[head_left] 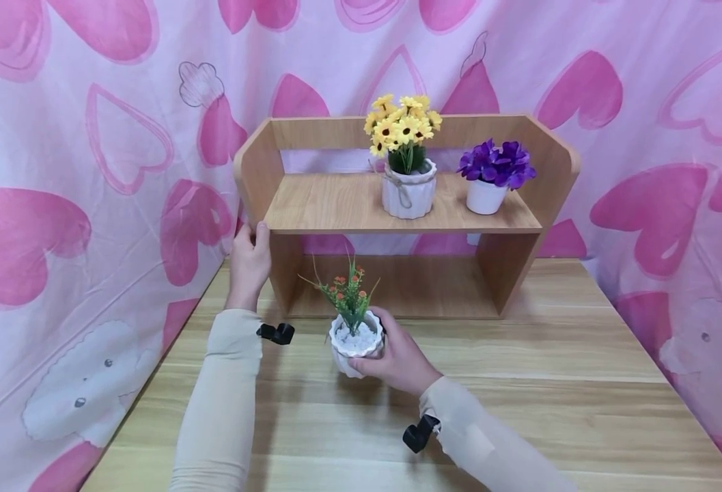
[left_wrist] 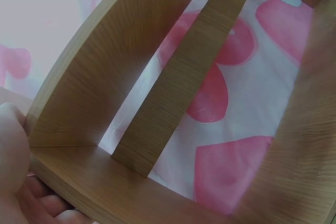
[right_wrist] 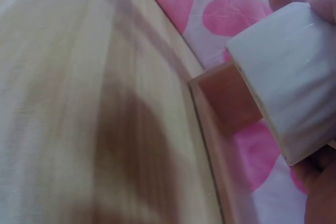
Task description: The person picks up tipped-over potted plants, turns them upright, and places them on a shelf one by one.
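In the head view my right hand grips a white fluted pot from its right side. White pebbles and a green plant with small orange flowers fill the pot. It is held above the table in front of the shelf; the right wrist view shows the white pot with its base off the tabletop. My left hand holds the left side of the two-tier wooden shelf, thumb at the front edge. Up close in the left wrist view, its fingers curl round the panel's outer side.
On the upper board stand a white pot of yellow flowers and, right of it, a smaller white pot of purple flowers. The wooden table extends in front. A pink heart-patterned curtain hangs behind and at both sides.
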{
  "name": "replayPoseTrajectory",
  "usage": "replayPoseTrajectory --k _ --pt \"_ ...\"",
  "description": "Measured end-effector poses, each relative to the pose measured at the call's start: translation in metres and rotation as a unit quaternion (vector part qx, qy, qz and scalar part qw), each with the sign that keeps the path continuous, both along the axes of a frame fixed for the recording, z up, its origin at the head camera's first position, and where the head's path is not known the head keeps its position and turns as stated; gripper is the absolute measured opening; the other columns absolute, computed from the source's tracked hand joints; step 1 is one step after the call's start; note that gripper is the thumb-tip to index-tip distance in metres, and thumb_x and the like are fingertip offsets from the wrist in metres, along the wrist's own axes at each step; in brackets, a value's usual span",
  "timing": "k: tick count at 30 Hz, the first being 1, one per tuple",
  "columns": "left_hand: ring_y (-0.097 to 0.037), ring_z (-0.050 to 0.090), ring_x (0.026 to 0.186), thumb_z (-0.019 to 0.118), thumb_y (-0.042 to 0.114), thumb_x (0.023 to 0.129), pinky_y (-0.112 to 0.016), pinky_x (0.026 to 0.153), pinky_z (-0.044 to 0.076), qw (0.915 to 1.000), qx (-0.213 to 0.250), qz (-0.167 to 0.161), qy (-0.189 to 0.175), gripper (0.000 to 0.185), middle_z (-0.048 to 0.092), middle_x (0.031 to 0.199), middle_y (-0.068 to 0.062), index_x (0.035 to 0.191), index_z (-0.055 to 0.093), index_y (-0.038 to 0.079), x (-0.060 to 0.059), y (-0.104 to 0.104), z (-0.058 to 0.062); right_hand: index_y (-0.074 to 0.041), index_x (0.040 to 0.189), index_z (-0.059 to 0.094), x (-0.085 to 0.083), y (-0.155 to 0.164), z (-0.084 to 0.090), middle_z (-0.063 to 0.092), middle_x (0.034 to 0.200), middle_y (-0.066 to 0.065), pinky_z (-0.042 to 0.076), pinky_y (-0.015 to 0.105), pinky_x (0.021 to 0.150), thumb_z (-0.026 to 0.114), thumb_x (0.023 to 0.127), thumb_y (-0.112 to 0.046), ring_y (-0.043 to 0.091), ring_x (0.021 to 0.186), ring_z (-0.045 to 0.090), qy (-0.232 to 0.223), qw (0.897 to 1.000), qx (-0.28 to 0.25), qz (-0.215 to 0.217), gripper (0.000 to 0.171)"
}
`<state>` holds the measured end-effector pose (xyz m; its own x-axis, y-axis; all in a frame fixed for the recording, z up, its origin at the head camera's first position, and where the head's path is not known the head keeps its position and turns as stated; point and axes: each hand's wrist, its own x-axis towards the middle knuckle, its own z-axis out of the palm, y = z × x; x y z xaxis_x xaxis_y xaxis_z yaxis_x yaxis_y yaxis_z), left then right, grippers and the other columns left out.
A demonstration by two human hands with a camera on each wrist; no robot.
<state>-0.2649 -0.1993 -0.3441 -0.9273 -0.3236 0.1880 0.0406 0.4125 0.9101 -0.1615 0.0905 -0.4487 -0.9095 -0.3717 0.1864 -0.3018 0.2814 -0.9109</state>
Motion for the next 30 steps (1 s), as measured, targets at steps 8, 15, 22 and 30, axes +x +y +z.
replayPoseTrajectory --k 8,15,22,30 --pt "-0.036 0.051 0.151 0.039 0.053 0.112 -0.054 0.129 0.039 0.9998 -0.012 0.011 0.01 0.067 0.05 0.166 -0.018 0.163 0.046 0.01 0.003 0.0 -0.002 -0.017 0.155 0.048 -0.003 -0.006 0.025 0.064 0.146 0.004 0.045 0.053 0.121 0.097 0.08 -0.021 0.025 0.134 0.062 -0.007 1.0 -0.017 0.004 0.09" --pt "-0.036 0.047 0.154 0.038 0.054 0.112 -0.055 0.13 0.037 0.9999 -0.012 0.009 0.006 0.069 0.046 0.169 -0.017 0.165 0.042 0.011 0.002 0.0 0.0 -0.017 0.154 0.048 -0.013 -0.01 0.049 0.063 0.147 0.004 0.047 0.054 0.122 0.096 0.081 -0.024 0.024 0.135 0.061 0.03 1.0 -0.009 0.0 0.088" --pt "-0.036 0.046 0.155 0.037 0.054 0.112 -0.054 0.13 0.037 0.9999 -0.01 0.007 0.002 0.069 0.046 0.169 -0.017 0.165 0.043 0.011 0.002 -0.001 0.0 -0.016 0.155 0.046 -0.02 -0.016 0.071 0.063 0.148 0.005 0.047 0.054 0.123 0.094 0.083 -0.023 0.026 0.135 0.061 0.055 0.998 -0.014 -0.01 0.087" --pt "-0.035 0.046 0.155 0.037 0.056 0.111 -0.054 0.13 0.037 0.9999 -0.009 0.008 -0.005 0.069 0.045 0.17 -0.016 0.165 0.042 0.012 -0.001 -0.002 -0.001 -0.013 0.155 0.047 -0.03 -0.021 0.09 0.063 0.147 0.008 0.049 0.054 0.12 0.094 0.083 -0.021 0.028 0.135 0.062 0.079 0.997 -0.024 -0.013 0.086"
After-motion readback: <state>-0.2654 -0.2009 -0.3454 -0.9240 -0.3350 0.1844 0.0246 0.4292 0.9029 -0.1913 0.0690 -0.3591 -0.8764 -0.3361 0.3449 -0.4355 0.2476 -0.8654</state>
